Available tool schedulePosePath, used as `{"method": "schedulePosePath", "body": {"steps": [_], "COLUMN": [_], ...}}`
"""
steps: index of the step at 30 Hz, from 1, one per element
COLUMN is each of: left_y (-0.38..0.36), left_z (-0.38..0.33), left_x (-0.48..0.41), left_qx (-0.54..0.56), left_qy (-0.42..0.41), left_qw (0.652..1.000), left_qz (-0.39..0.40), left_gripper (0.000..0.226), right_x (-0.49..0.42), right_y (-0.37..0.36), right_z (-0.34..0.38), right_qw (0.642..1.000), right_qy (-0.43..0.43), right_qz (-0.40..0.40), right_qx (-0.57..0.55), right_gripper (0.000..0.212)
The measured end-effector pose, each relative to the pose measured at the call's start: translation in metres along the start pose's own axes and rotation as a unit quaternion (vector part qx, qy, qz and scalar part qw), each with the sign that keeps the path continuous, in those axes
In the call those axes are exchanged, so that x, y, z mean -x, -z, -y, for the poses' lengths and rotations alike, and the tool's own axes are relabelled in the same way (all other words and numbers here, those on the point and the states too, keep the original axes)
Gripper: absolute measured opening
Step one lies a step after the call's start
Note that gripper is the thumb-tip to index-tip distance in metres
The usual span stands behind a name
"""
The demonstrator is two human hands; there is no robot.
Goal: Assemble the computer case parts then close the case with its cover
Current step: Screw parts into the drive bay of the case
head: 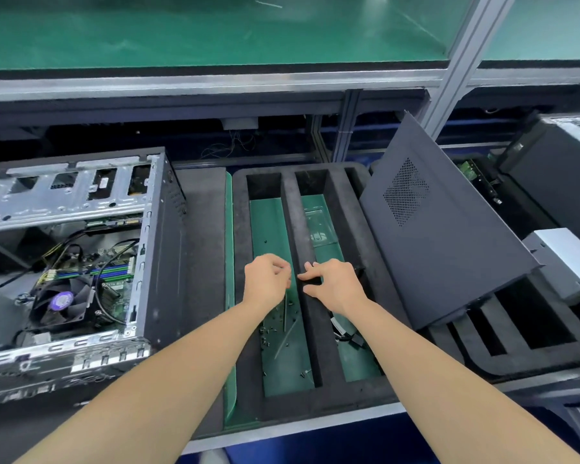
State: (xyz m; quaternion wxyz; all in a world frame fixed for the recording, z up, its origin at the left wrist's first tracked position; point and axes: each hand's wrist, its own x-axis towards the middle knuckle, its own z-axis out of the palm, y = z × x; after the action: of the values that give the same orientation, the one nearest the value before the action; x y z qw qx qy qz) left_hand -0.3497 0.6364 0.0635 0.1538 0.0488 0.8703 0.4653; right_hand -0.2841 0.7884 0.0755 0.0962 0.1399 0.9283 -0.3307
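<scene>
Black foam makes up the tray (241, 262) in front of the person, cut into long slots with green floors. Both hands hover over its middle. The left hand (267, 279) has its fingers curled in with the tips bunched together above the left slot. Whether they pinch something small I cannot tell. The right hand (332, 283) sits just beside it, bent fingertips and thumb down on the foam rib between the two slots. Whether it holds anything there I cannot tell either.

Small dark screws (282, 329) lie scattered on the floor of the left slot, and a few cables (349, 336) lie in the right one.

To the left the computer case (161, 249) lies open side up, its board, wires and fan (61, 303) showing. The cover (449, 249) — a dark panel with a mesh vent — leans tilted to the right of the tray, its lower edge resting on a second foam tray (549, 349), well apart from the case.
</scene>
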Motion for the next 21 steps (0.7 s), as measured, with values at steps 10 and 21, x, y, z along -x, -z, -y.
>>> {"method": "schedulePosePath", "body": {"steps": [10,21], "left_y": [0.080,0.184], "left_z": [-0.052,-0.045], "left_x": [0.006,0.056], "left_qx": [0.251,0.224], "left_qy": [0.028,-0.047], "left_qw": [0.967,0.973], "left_qz": [-0.008,0.034], "left_gripper": [0.012,0.011], "right_x": [0.004,0.060], "right_y": [-0.003,-0.113], "right_z": [0.069,0.145], "right_qw": [0.995,0.937], "right_qy": [0.087,0.258], "right_qz": [0.043,0.209], "right_qx": [0.008,0.108], "right_gripper": [0.012,0.057]}}
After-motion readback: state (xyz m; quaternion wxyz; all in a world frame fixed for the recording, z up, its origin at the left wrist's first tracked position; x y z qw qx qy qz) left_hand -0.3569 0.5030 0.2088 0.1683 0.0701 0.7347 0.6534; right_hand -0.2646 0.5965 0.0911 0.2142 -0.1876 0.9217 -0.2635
